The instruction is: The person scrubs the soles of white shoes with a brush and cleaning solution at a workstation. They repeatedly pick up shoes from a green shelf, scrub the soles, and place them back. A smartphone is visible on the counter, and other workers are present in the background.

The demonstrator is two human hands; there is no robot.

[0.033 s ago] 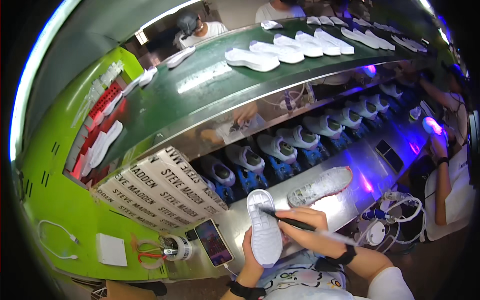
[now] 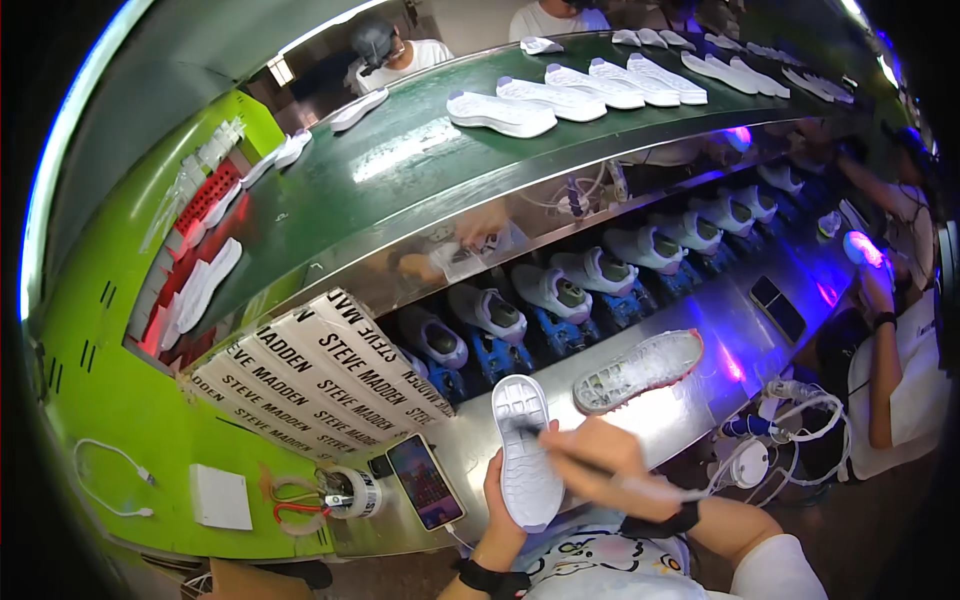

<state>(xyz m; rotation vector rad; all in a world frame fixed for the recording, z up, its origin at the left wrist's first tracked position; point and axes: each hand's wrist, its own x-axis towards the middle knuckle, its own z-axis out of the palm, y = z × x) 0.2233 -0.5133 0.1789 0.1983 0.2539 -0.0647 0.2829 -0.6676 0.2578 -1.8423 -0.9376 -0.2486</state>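
Note:
My left hand [image 2: 494,502] grips a white shoe sole [image 2: 530,480] by its near left edge, its moulded inner side facing up. In my right hand [image 2: 605,455] is a slim dark-handled brush, smeared by motion. Its dark bristles [image 2: 522,426] meet the sole's ribbed surface a little above the middle. To the right of the held sole, a greyish shoe sole [image 2: 640,372] with a reddish edge lies on the metal bench [image 2: 680,410]. A black band circles each of my wrists.
Ahead, white-and-purple shoes [image 2: 555,295] ride blue holders in a row. White soles [image 2: 500,113] lie on the green belt [image 2: 400,190] above. At left are a printed box [image 2: 310,385], a phone [image 2: 427,482] and a tape roll [image 2: 358,495]. A co-worker's hand [image 2: 880,290] is at right.
My right hand has moved slightly nearer me and blurred, and the brush tip has slid down the sole a little. The left hand and sole are almost unmoved.

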